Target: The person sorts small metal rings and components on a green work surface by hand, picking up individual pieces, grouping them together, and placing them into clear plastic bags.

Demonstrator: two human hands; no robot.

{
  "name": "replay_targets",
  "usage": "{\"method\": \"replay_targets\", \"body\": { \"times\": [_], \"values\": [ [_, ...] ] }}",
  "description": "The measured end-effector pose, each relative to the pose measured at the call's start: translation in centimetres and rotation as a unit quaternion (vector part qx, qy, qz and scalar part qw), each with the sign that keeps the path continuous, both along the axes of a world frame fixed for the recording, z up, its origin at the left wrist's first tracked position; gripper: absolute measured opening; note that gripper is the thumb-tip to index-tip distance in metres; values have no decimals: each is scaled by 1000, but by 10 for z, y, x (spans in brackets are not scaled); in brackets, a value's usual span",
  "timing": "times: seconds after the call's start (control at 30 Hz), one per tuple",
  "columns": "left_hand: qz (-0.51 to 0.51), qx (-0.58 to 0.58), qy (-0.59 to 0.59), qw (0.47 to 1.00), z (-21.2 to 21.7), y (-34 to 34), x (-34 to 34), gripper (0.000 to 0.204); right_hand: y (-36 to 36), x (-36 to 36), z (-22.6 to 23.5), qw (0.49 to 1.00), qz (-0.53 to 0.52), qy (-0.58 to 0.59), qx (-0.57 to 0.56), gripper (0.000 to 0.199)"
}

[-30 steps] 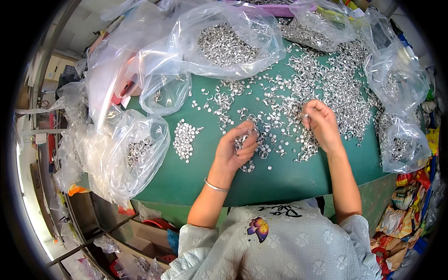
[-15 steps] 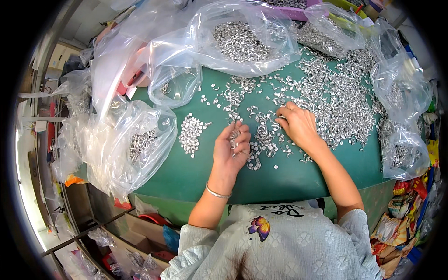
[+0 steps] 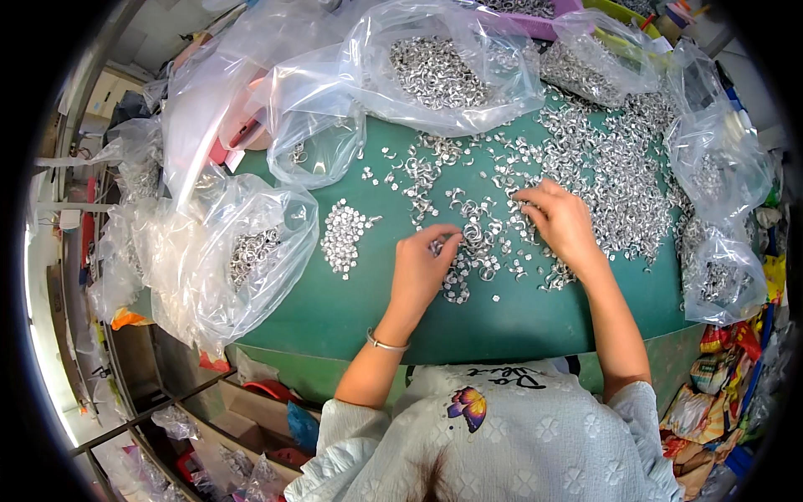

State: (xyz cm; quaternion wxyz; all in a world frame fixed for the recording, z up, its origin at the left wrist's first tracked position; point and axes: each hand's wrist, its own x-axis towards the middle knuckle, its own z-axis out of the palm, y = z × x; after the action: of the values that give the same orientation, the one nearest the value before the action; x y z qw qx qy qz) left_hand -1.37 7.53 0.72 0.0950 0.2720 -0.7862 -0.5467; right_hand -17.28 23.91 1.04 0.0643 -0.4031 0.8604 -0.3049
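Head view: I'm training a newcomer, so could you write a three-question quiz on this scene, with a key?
1. Fill in: the tabletop is ___ in colour.
2. True or false: the right hand is inside a plastic bag.
3. On the tabletop, left of the left hand, lies: A) a hammer; B) a patch of small silvery pieces; C) a drinking cup.
Key: 1. green. 2. False: it is over the main spread of pieces. 3. B.

Curved silvery pieces [image 3: 623, 171] lie strewn across green tabletop [image 3: 519, 326].
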Motion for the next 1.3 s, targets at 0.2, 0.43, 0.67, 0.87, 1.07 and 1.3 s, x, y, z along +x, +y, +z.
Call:
{"method": "replay_targets", "body": {
  "times": [0.2, 0.43, 0.67, 0.87, 1.07, 1.3],
  "values": [
    [-46, -216, 2, 975, -17, 2, -18, 16, -10, 2, -11, 972, 92, 201, 79, 9],
    [-38, -188, 4, 981, -15, 2, -21, 12, 2, -9, -11, 996, 4, -50, -78, 6],
    [2, -34, 35, 999, -5, -5, -6, 10, 2, -22, 3, 739, -58, -603, -294, 14],
    [224, -285, -9, 932, 58, -53, 37, 11, -23, -6, -12, 987, -86, 103, 86, 26],
    [353, -390, -131, 841, 74, -130, 128, 18, -34, -1, -11, 983, -27, 139, 120, 20],
    [288, -278, 26, 916, 66, -71, 86, 17, 3, -31, -22, 869, -157, -396, -252, 19]
  ]
}}
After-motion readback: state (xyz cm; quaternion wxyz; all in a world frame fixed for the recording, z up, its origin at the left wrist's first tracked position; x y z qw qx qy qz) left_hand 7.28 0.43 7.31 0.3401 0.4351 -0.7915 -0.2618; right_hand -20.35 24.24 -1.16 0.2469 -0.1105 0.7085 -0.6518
